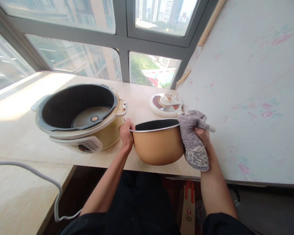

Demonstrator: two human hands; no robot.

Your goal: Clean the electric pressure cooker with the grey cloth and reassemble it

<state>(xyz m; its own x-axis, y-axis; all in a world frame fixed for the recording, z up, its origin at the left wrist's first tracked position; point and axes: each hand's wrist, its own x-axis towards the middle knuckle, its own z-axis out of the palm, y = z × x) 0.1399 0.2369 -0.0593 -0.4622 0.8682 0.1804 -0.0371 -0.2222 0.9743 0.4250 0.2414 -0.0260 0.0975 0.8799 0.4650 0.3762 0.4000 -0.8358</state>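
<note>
A gold-coloured inner pot [159, 147] with a dark inside and a silver rim is tilted toward me at the front of the counter. My left hand [126, 132] grips its rim at the left side. At the right side, my right hand [203, 135] is closed on a grey, fuzzy cloth [193, 140], which lies over the pot's rim and hangs down its outside. To the left stands the pressure cooker body [107, 130], its lid off and its dark cavity showing a round plate [90, 117] at the bottom. The white cooker lid [166, 105] lies behind the pot.
The pale counter [14, 137] runs along a grey-framed window [122, 49]. A wall with floral paper [247, 98] bounds it at the right. A grey cable [39, 174] loops at lower left. Below the counter stands a paper bag [188, 209] with red handles.
</note>
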